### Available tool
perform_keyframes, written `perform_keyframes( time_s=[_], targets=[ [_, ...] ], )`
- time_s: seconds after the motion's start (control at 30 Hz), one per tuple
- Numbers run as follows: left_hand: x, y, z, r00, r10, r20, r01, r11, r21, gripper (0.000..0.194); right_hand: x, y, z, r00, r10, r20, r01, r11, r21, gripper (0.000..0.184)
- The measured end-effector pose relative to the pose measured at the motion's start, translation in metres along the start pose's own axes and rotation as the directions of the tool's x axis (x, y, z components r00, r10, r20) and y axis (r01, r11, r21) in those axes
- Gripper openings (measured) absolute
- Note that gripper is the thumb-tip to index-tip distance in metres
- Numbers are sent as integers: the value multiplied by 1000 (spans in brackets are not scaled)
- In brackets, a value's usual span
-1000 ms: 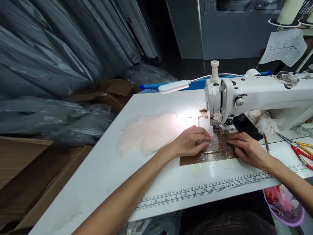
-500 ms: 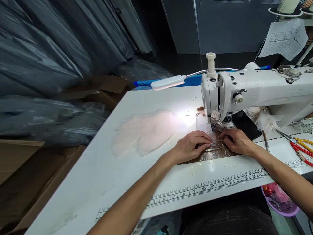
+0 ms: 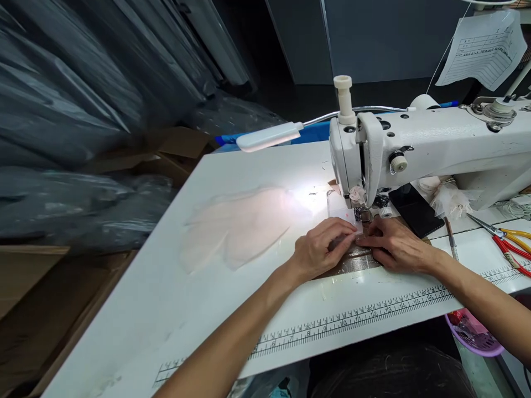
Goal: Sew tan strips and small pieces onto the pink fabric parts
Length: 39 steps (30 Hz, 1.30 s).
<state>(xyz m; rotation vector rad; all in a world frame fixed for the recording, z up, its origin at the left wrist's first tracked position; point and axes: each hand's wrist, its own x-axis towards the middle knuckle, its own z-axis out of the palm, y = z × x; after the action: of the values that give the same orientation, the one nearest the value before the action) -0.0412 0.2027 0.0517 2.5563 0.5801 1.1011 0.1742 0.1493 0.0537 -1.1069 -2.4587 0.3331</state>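
Observation:
A small sheer whitish piece of fabric [image 3: 338, 205] with faint pink marks lies at the needle area of the white sewing machine [image 3: 373, 155]. My left hand [image 3: 326, 246] pinches its near edge between thumb and fingertips, just left of the presser foot [image 3: 360, 214]. My right hand [image 3: 396, 243] lies low on the brown covering [image 3: 352, 266] in front of the machine. Its index finger stretches toward my left fingertips and touches near the fabric's edge. The fabric under the fingers is partly hidden.
Sheer pale pink fabric pieces [image 3: 249, 226] lie left on the white table [image 3: 174, 309]. A lamp [image 3: 269, 136] lights them. Right of the needle are a black phone [image 3: 416, 210], a seam-ripper-like tool [image 3: 451, 239] and scissors [image 3: 504, 240]. A purple basket [image 3: 477, 334] sits below the edge.
My right hand has shifted left, its index finger now reaching to my left fingertips. My left fingers have drawn closer together on the fabric's edge. The view has shifted slightly.

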Motion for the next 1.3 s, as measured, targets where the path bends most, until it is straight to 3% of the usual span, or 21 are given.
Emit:
perform_keyframes(
  time_s=[0.17, 0.3, 0.4, 0.5, 0.63, 1.3],
  targets=[
    [-3, -7, -2, 962, 180, 206, -196, 978, 63, 11, 6, 1, -18, 994, 3, 107, -19, 988, 155, 31],
    [-4, -10, -3, 956, 201, 214, -220, 973, 68, 11, 23, 12, -31, 961, 186, 202, -229, 950, 212, 28],
    [-4, -10, -2, 952, 234, 197, -257, 961, 104, 13, 28, 19, -24, 941, 319, 109, -332, 934, 134, 28],
    [-4, -11, -1, 948, 271, 166, -296, 943, 149, 13, 20, 24, -11, 967, 249, 56, -254, 961, 105, 33],
    [-4, -11, 1, 945, 292, 149, -315, 935, 161, 11, 12, 26, -5, 983, 162, 92, -169, 983, 69, 38],
    [2, -5, -5, 928, 303, 216, -336, 932, 137, 10, 12, 25, -3, 989, 144, 42, -146, 988, 56, 35]
  ],
)
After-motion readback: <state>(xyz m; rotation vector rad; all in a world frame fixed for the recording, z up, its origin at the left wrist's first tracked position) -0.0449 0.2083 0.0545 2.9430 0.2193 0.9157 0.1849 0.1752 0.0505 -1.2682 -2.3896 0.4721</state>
